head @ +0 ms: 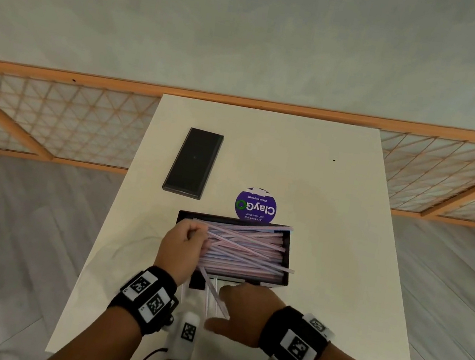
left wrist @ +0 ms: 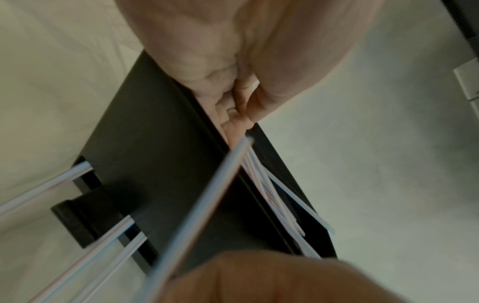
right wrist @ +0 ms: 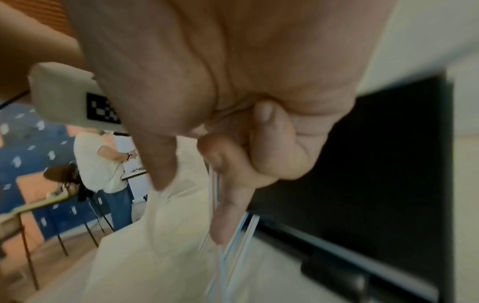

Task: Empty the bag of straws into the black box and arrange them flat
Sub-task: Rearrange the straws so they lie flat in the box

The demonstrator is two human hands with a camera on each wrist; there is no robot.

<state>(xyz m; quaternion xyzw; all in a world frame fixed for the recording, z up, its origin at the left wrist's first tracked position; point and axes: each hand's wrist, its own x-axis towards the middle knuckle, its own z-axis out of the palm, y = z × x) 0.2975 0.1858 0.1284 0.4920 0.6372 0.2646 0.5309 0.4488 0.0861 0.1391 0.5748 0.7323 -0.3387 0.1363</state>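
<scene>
The open black box (head: 288, 252) sits mid-table, filled with pale pink and blue straws (head: 246, 250) that lie crosswise, some poking over its rim. My left hand (head: 188, 242) is at the box's left end, fingers curled round a bunch of straw ends (left wrist: 261, 180). A few loose straws (head: 211, 298) lie on the table in front of the box. My right hand (head: 239, 310) is on them, fingers curled, with straws (right wrist: 213, 194) running beside the index finger (right wrist: 228, 215). One straw (left wrist: 207, 194) slants from the left hand towards the right. A thin clear bag (right wrist: 168, 215) lies under the right thumb.
The box's black lid (head: 193, 163) lies at the far left of the white table (head: 337, 196). A round purple sticker (head: 255, 206) is just behind the box. A white tagged device (head: 184, 337) with a cable sits near the front edge. In the right wrist view, people stand at tables beyond.
</scene>
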